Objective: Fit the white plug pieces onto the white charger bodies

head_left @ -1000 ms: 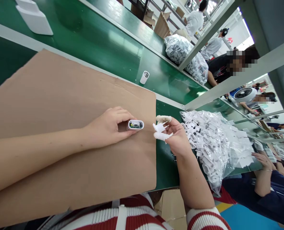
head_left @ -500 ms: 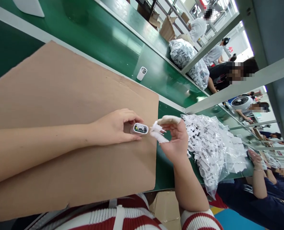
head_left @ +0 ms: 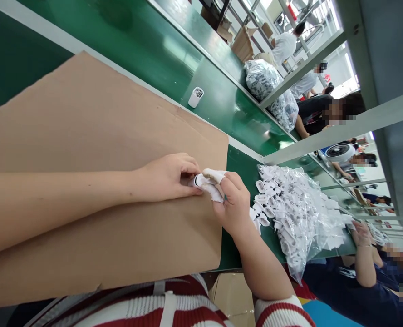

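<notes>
A small white plastic housing (head_left: 194,182) is gripped between the thumb and fingers of my left hand (head_left: 167,178), just above the brown cardboard. My right hand (head_left: 233,197) wears white covers on its thumb and a fingertip. It pinches a small white plastic piece (head_left: 205,180) against the open end of that housing. The fingers hide most of this piece, so how far it sits in the opening cannot be seen. Beyond the cardboard, another white housing (head_left: 196,97) stands on the green surface, its open end showing metal parts.
The cardboard sheet (head_left: 120,122) covers the bench before me. A clear bag (head_left: 300,213) spills many small white parts to my right. A metal frame post (head_left: 341,122) crosses the right side. Another bag (head_left: 261,79) lies on the far bench. Co-workers sit along the right.
My right hand has moved left, bringing the small white piece from beside the housing onto its open end. My left hand still holds the housing. The view has shifted slightly.
</notes>
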### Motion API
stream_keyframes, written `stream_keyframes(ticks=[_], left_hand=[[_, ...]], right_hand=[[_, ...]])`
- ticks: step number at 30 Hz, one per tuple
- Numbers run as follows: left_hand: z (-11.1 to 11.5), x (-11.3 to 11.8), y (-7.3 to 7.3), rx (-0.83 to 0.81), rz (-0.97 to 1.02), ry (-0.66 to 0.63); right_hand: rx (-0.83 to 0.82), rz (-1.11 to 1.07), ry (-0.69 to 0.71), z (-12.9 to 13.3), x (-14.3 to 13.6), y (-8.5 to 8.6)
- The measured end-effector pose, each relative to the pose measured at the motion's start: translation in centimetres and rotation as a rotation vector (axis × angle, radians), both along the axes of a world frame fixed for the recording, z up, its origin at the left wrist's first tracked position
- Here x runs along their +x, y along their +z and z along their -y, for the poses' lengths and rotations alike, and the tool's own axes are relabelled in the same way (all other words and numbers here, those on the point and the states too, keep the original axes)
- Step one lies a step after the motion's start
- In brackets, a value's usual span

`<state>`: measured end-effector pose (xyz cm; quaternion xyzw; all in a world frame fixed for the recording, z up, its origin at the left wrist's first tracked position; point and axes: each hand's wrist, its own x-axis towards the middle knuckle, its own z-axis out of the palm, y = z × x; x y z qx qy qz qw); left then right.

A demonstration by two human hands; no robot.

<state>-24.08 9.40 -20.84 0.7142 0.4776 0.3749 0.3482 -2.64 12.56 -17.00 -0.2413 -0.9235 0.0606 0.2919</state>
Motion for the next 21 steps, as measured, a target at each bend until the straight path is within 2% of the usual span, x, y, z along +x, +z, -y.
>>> stream_keyframes(ticks=[12,16,19,21], left_hand=[[0.2,0.2,-0.2,0.032,-0.018,0.05],[0.7,0.7,0.2,0.037,0.01,0.066],[0.4,0.8,0.7,-0.068,0.059,0.07],[-1.0,0.3,1.0,-0.138,0.069,0.154]], right_hand=[[0.106,0.165,-0.107,0.2,-0.9,0.4],[0.045,0.159,-0.166,0.3,-1.0,0.0],[-0.066,0.1,-0.172,0.8,0.4,0.6],[-0.078,0.083,-0.175,1.6,2.9,1.2]])
